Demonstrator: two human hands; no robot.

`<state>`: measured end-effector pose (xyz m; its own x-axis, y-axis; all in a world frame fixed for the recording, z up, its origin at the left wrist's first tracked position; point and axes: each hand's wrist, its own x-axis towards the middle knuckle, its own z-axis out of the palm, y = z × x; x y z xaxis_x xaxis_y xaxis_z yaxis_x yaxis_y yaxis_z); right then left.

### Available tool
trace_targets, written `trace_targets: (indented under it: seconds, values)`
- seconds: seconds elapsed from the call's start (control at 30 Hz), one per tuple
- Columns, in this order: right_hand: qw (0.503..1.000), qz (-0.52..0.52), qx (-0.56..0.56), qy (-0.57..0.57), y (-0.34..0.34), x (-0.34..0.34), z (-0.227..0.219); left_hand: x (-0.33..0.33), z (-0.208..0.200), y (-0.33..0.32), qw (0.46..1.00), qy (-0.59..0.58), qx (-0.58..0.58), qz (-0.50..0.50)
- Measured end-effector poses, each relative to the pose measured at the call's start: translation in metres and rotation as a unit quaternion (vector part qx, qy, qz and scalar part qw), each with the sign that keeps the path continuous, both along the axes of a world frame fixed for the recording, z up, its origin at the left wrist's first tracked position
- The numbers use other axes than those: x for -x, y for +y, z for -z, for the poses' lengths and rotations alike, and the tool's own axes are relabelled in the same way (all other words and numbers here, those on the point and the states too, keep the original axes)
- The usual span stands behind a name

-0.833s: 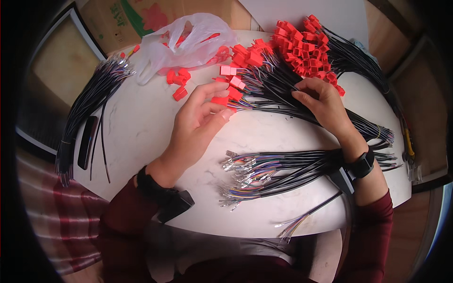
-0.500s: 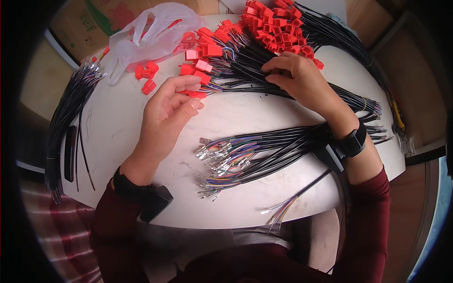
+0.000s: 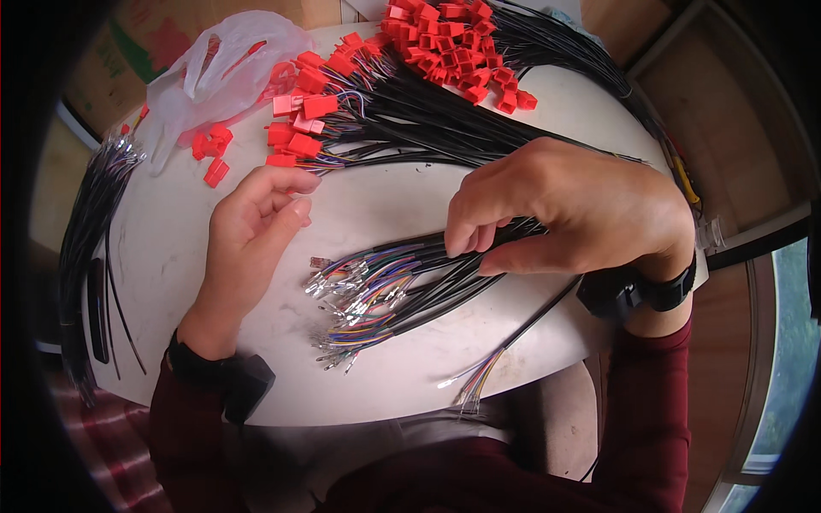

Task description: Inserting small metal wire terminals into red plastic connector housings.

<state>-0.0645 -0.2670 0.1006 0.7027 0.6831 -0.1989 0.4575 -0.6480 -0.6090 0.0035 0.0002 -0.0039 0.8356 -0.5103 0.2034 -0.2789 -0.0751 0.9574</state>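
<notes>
My left hand [image 3: 255,229] is held over the table just below the nearest red plastic connectors [image 3: 295,150], its fingers loosely bent and apart from the thumb, nothing in them. My right hand [image 3: 571,205] hovers over a bundle of black cables [image 3: 428,291], thumb and fingers apart and no thing seen between them. Bare metal terminals [image 3: 342,286] on coloured wires finish the left ends of that bundle. Behind it, cables with red connectors on them [image 3: 410,111] lie fanned out. A single cable with split wire ends [image 3: 505,346] rests near the front edge.
A large heap of red connectors [image 3: 449,43] is at the back. Loose red connectors [image 3: 214,154] lie beside a white plastic bag [image 3: 214,77]. On the left, another terminal-ended cable bundle [image 3: 90,222] hangs over the table edge near a dark narrow object [image 3: 98,308].
My right hand has come from the connector-fitted cables at the back toward me, over the terminal-ended bundle. The left hand stays near the red connectors. The whole view has shifted somewhat.
</notes>
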Motion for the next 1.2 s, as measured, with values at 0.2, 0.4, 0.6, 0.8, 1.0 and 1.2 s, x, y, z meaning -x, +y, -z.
trace_targets:
  seconds: [0.2, 0.4, 0.6, 0.8, 1.0, 1.2]
  values:
    - [0.970, -0.031, 0.117, -0.209, 0.040, 0.030, 0.056, -0.001, 0.002, -0.005, 1.000, -0.013, -0.011, 0.004]
    - [0.953, -0.022, 0.192, -0.234, 0.057, 0.034, 0.049, -0.002, 0.003, 0.001, 1.000, -0.024, -0.013, 0.012]
    - [0.970, 0.022, 0.054, -0.236, 0.057, 0.019, 0.067, -0.005, 0.003, -0.001, 0.999, -0.029, -0.017, -0.003]
    - [0.986, 0.100, -0.130, -0.022, 0.052, -0.003, 0.043, -0.006, 0.006, 0.005, 1.000, 0.004, 0.003, 0.026]
    - [0.988, 0.047, -0.117, -0.086, 0.045, 0.004, 0.044, 0.000, -0.001, 0.004, 0.990, 0.031, 0.015, 0.138]
    - [0.971, 0.162, -0.174, 0.018, 0.043, 0.003, 0.024, -0.002, -0.002, 0.006, 0.980, 0.083, 0.037, 0.175]
